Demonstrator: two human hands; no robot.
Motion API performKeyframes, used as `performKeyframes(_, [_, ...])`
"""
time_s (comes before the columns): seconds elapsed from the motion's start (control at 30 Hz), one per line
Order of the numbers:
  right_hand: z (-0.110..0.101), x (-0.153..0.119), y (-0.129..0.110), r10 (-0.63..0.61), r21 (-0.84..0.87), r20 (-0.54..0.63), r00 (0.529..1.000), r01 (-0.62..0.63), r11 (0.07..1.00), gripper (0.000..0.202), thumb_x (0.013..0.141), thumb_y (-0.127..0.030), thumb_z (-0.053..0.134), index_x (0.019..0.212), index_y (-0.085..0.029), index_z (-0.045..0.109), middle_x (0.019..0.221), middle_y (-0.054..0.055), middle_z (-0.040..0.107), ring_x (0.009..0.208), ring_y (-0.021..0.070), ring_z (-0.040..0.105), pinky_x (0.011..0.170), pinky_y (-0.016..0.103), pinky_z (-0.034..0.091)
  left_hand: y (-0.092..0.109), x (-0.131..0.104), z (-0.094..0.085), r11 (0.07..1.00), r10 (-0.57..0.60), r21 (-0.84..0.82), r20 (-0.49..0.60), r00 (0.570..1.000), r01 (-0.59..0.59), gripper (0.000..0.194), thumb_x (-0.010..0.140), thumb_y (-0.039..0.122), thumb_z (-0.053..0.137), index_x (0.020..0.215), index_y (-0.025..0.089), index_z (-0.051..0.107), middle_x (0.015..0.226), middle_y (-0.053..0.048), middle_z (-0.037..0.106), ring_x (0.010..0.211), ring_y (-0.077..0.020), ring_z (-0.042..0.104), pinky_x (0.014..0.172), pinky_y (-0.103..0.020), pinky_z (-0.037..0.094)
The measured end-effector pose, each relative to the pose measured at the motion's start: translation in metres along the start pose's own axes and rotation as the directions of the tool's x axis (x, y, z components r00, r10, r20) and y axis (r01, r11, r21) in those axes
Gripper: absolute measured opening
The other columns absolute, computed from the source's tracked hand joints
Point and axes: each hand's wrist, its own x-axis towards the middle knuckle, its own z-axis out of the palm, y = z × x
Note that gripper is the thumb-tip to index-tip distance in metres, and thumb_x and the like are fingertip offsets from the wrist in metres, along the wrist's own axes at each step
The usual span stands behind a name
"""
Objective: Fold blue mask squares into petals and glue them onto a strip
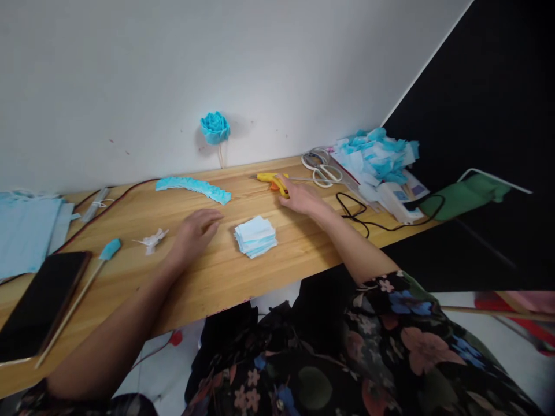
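Observation:
My right hand (302,198) is closed round the handle of a yellow hot glue gun (266,177), which lies near the back of the table with its nozzle to the left. My left hand (196,232) rests on the wood, lightly curved, thumb apart from the fingers and nothing visible in it. Between the hands sits a stack of pale blue and white fabric squares (255,236). Beyond my left hand lies a curved row of overlapping blue pieces (193,186). A small blue bud on a stick (110,249) is to the left.
A blue fabric flower (215,128) stands against the wall. Scissors (326,175), a heap of blue and white scraps (376,155) and a black cord (358,215) are at right. Face masks (26,234), a phone (41,303) and white scraps (150,241) are at left.

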Motion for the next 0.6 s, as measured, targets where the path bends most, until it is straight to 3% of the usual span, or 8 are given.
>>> performKeyframes(0.2, [0.009,-0.004,-0.006,0.118,-0.036,-0.107,0.987,-0.122,0.992,0.067,0.098,-0.035,0.051,0.161,-0.015,0.041,0.108,0.023,0.079,0.095,0.0414,0.076,0.074,0.046,0.053,0.001,0.0,-0.002,1.0,-0.004,0.004,0.008,1.0,0.004,0.029,0.097,0.034,0.051,0.106,0.022,0.076,0.12,-0.009,0.079,0.116,-0.0257,0.073,0.108,-0.047,0.057])
performKeyframes(0.37, [0.02,-0.008,0.022,0.214,-0.007,-0.212,0.954,-0.22,0.975,0.065,0.1,-0.044,0.053,0.157,-0.013,0.047,0.104,0.024,0.079,0.092,0.0398,0.076,0.078,0.048,0.056,0.001,0.0,-0.001,1.0,-0.025,0.001,0.023,0.999,0.025,0.029,0.096,0.034,0.051,0.108,0.023,0.076,0.122,-0.008,0.078,0.118,-0.0255,0.071,0.11,-0.048,0.056])
performKeyframes(0.47, [0.023,-0.009,0.036,0.204,0.037,-0.253,0.946,-0.201,0.979,0.069,0.099,-0.048,0.057,0.158,-0.015,0.046,0.102,0.022,0.08,0.091,0.0374,0.076,0.079,0.047,0.058,0.0,0.0,0.0,1.0,-0.024,-0.005,0.018,1.0,0.024,0.03,0.096,0.035,0.052,0.107,0.023,0.077,0.123,-0.008,0.078,0.118,-0.0259,0.071,0.111,-0.049,0.055])
performKeyframes(0.6, [0.02,-0.012,0.04,0.182,0.034,-0.237,0.954,-0.179,0.983,0.069,0.101,-0.043,0.055,0.162,-0.014,0.041,0.115,0.026,0.078,0.1,0.0411,0.076,0.082,0.051,0.058,0.0,0.0,-0.001,1.0,-0.017,-0.016,0.019,1.0,0.017,0.03,0.096,0.036,0.051,0.107,0.023,0.077,0.123,-0.008,0.078,0.118,-0.0256,0.071,0.11,-0.048,0.055])
